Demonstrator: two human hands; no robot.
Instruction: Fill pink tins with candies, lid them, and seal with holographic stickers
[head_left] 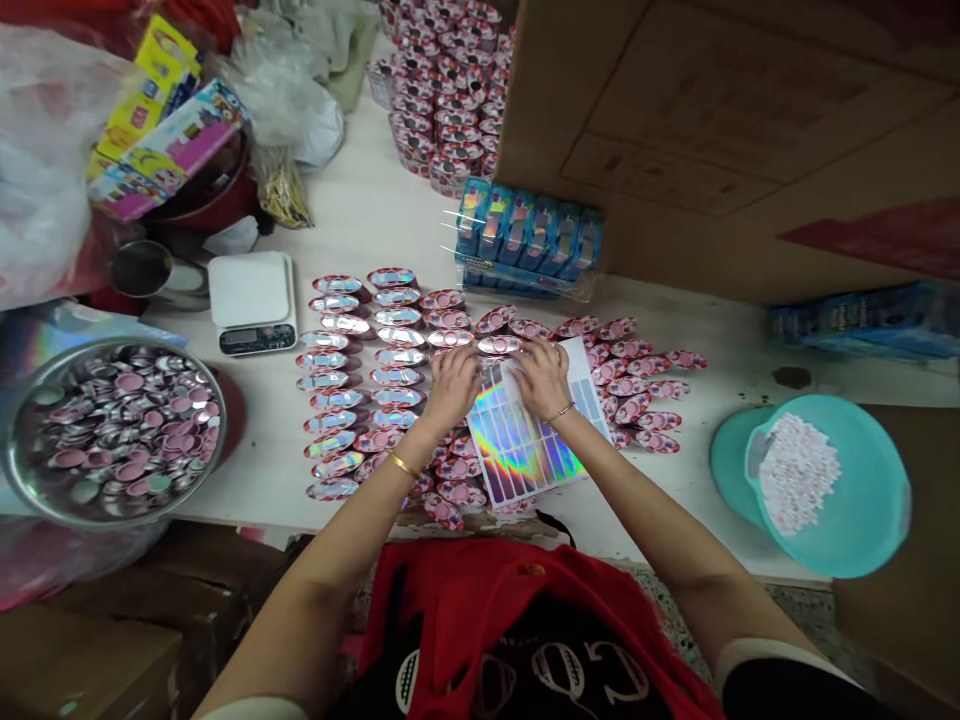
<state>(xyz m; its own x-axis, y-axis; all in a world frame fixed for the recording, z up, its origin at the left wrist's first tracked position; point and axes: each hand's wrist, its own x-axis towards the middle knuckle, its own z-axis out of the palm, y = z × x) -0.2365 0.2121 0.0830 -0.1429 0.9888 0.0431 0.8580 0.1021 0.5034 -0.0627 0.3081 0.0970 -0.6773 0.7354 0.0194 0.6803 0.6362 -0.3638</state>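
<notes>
Rows of small oval tins (397, 357) stand on the white table, their tops facing up. Those in the left columns carry shiny silver strips, while others farther right show pink tops. A sheet of holographic stickers (517, 430) lies over some tins in front of me. My left hand (454, 383) is at the sheet's upper left corner, fingers bent down toward a tin (501, 345). My right hand (541, 378) rests over the sheet's upper part, its fingertips at the same tin's right side. Whatever either hand's fingertips pinch is too small to make out.
A metal bowl of round pieces (127, 430) and a white scale (253, 300) are at left. Blue packs (529, 235) and more stacked tins (450, 90) stand behind. A large cardboard box (720, 120) fills the back right. A turquoise basin (862, 500) with white pieces is at right.
</notes>
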